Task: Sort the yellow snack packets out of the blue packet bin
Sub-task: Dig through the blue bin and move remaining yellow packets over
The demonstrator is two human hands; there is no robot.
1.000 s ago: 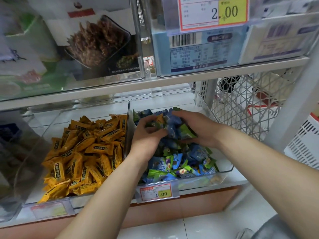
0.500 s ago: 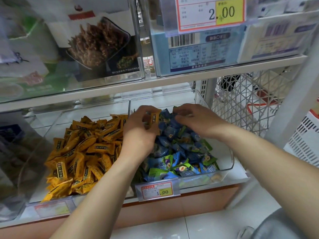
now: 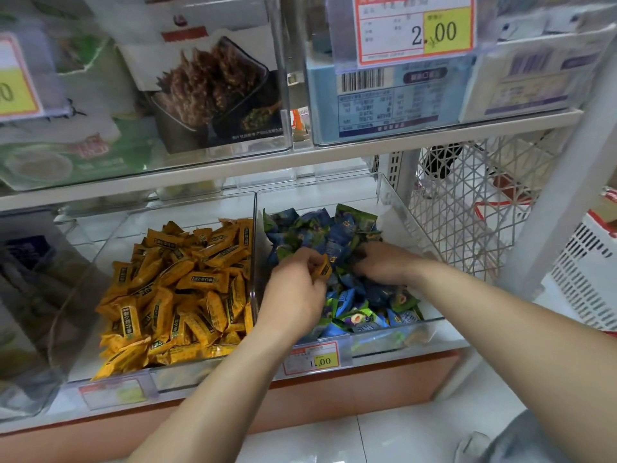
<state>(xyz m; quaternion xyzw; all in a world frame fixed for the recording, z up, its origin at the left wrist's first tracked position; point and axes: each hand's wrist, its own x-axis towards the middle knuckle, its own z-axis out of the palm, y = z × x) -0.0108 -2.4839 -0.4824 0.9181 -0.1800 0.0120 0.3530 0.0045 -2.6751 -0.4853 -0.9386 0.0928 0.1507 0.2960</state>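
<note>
Two bare forearms reach in from 6 o'clock towards a low shop shelf (image 3: 384, 372). A price tag (image 3: 314, 360) marked 1.00 is clipped to the shelf edge in front of the clear blue packet bin (image 3: 400, 222). The left hand (image 3: 293, 292) is over the bin's 9 o'clock side, its fingers pinching one yellow snack packet (image 3: 323, 270) just above the blue packets (image 3: 337, 228). At 3 o'clock of it, the right hand (image 3: 384, 267) lies on the pile with its fingertips buried among the packets; whether it grips anything cannot be told. Touching the bin at 9 o'clock is a second clear bin (image 3: 110, 228) heaped with yellow packets (image 3: 187, 289). At 12 o'clock, an upper shelf (image 3: 300, 162) carries boxed goods and a 2.00 tag (image 3: 414, 28).
</note>
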